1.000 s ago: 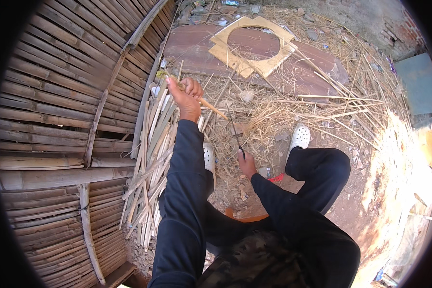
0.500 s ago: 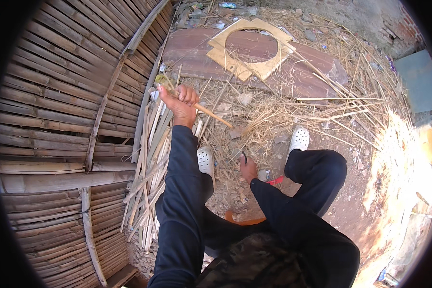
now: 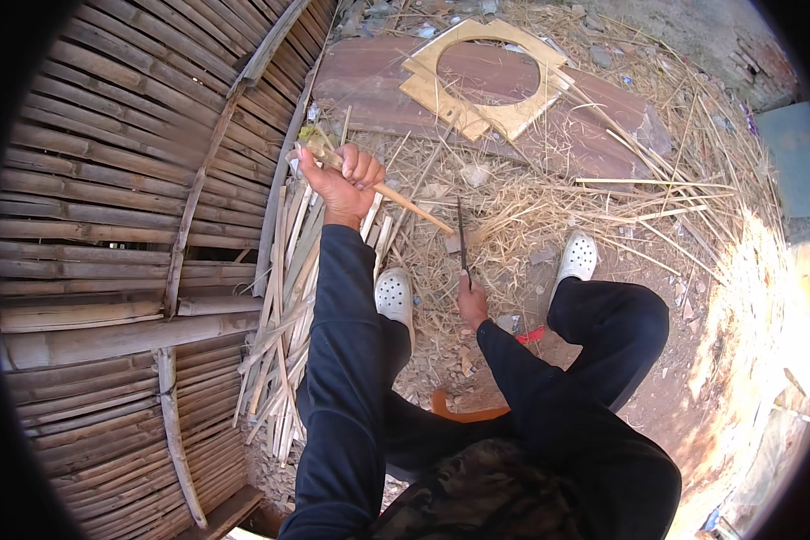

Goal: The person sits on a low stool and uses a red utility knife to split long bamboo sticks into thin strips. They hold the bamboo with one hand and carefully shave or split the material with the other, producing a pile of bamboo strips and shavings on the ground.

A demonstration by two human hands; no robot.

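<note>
My left hand (image 3: 344, 183) is stretched forward and grips a thin bamboo stick (image 3: 396, 196) that slants down to the right toward the ground. My right hand (image 3: 471, 299) sits lower, between my knees, and holds a long dark knife (image 3: 462, 236) with the blade pointing up and away from me. The stick's lower tip lies just left of the blade; whether they touch is unclear. I sit low with both white perforated shoes (image 3: 394, 299) planted on straw-covered dirt.
A woven bamboo panel (image 3: 117, 225) fills the left side. A pile of split bamboo strips (image 3: 283, 306) lies beside my left leg. Ahead rests a brown board (image 3: 594, 135) carrying a plywood piece with a round hole (image 3: 441, 85). Straw and shavings litter the ground.
My left hand has lifted the stick slightly higher and further out. The right hand with the knife has stayed between my knees, its blade now upright near the stick's tip.
</note>
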